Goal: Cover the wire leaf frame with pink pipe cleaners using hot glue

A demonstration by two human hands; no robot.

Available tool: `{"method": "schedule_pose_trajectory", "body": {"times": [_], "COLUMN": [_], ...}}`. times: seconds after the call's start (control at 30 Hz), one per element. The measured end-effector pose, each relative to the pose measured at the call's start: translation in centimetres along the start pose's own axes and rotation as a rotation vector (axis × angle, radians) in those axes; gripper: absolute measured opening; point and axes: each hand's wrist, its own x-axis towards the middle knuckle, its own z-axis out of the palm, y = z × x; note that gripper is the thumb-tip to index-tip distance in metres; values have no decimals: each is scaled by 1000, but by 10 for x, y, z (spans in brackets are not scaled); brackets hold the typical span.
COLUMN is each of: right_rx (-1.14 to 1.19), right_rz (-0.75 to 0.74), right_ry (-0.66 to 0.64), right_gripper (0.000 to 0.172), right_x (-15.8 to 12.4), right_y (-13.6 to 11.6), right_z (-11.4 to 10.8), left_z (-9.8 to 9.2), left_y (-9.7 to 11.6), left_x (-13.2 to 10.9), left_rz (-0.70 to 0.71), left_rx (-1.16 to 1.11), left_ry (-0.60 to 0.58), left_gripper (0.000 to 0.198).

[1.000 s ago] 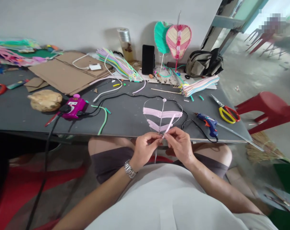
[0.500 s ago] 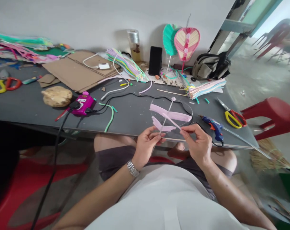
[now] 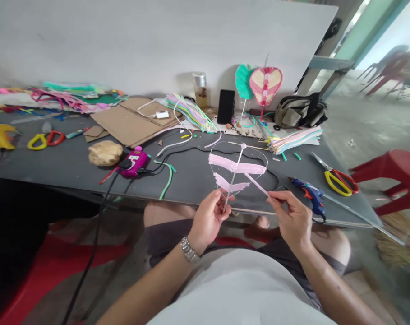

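My left hand point(image 3: 209, 220) grips the lower stem of a wire frame point(image 3: 237, 168), a thin heart-like loop crossed by pink fuzzy strips. My right hand point(image 3: 291, 217) pinches the lower right end of a loose pink strip point(image 3: 257, 184), whose other end reaches up to the frame below its wide pink band. The frame is tilted above the table's front edge. A blue glue gun point(image 3: 309, 194) lies just right of my right hand, with yellow and red scissors point(image 3: 340, 180) beyond it.
On the grey table point(image 3: 187, 180) are a magenta power block point(image 3: 134, 163), cardboard point(image 3: 123, 122), bundles of fuzzy sticks point(image 3: 191, 112), a phone point(image 3: 226, 106) and two finished fans point(image 3: 266, 86). A black cable hangs at the left. A red stool point(image 3: 394, 174) stands right.
My right hand has moved right, away from my left hand, with the loose strip. The frame's stem shows more above my left fingers. The whole view has shifted.
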Motion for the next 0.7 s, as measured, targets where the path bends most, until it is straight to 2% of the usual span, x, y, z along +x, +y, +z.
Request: {"method": "schedule_pose_trajectory", "body": {"times": [0.17,0.33,0.43,0.53,0.7], "right_rx": [115,336,271,128,50], "right_rz": [35,-46,-86,-137,-161], "right_ry": [53,186,185,151,53], "right_gripper": [16,8,6,2,5], "right_x": [-6,-14,-15,-13,-5], "right_y": [7,-1,-7,-10,-15], "right_z": [-3,-16,-22,-23,-16], "left_z": [-2,4,8,11,8], "left_y": [4,10,10,5,-3], "left_x": [1,5,6,5,2], "left_rz": [-32,9,41,100,183], "left_rx": [-82,-103,-54,58,360], "left_ry": [13,62,83,78,-35], "left_gripper": [41,39,39,51,48]}}
